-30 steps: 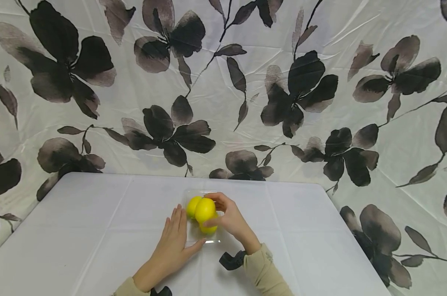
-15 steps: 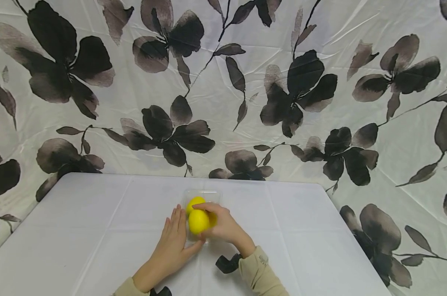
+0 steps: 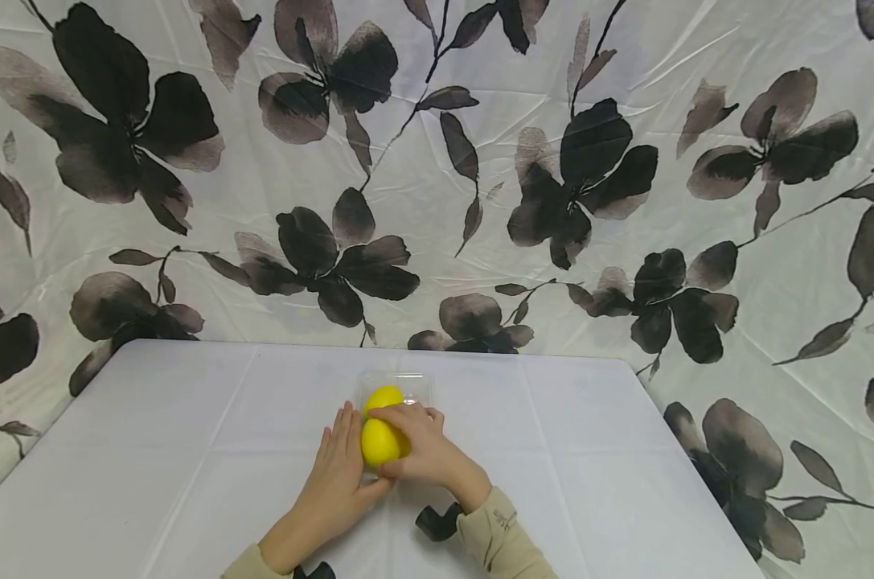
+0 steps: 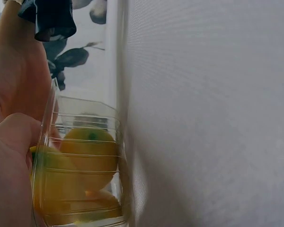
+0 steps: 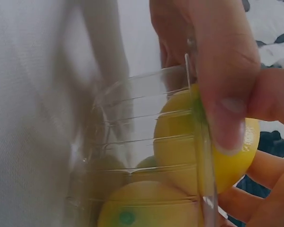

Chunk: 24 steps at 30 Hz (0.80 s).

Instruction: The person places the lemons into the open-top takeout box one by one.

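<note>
A clear plastic container (image 3: 418, 386) stands on the table, with yellow lemons inside. My right hand (image 3: 432, 450) grips one lemon (image 3: 380, 442) at the container's near left part. In the right wrist view that lemon (image 5: 239, 165) sits partly below the rim and partly above it, with my thumb pressed on its side. Another lemon (image 3: 383, 396) lies just behind it. My left hand (image 3: 331, 470) rests along the container's left side, fingers straight and thumb near the front edge. Lemons with green ends show through the ribbed wall (image 4: 85, 106) in the left wrist view.
A white cloth covers the table (image 3: 588, 466). Behind it hangs a white curtain (image 3: 465, 185) with dark flowers. A black wrist device (image 3: 438, 523) sits by my right sleeve, and another (image 3: 315, 571) by the left.
My right hand has moved the held lemon left and toward me, down into the container's near left part. My left hand has stayed in place.
</note>
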Tool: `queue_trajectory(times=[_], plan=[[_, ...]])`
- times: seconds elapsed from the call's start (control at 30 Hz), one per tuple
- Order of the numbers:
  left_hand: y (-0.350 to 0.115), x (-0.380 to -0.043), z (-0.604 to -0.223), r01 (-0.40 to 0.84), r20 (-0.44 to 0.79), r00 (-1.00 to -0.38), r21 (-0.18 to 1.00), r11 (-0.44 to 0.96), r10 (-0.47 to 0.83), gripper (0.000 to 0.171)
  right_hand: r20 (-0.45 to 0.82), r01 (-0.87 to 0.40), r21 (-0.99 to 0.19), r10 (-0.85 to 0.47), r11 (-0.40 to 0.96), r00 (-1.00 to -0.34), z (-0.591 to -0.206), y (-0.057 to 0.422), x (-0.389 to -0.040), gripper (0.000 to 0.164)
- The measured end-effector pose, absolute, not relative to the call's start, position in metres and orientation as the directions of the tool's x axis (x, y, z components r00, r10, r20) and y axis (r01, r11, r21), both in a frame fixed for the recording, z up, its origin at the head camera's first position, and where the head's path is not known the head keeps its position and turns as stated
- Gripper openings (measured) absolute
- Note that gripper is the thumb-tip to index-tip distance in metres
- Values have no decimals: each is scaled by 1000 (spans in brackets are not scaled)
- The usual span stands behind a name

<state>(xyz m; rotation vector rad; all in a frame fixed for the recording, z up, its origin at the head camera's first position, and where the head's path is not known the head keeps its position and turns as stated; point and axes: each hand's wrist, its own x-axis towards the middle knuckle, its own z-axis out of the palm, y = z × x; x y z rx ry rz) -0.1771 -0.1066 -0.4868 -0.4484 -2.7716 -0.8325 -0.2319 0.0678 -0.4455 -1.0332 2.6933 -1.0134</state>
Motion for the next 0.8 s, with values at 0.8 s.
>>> queue_trajectory(times=[0.8], plan=[[-105,-177,-486,352,299,-927,489,798,226,98,230,-605,-549,-592,577,-773,-450,64,-231,42]])
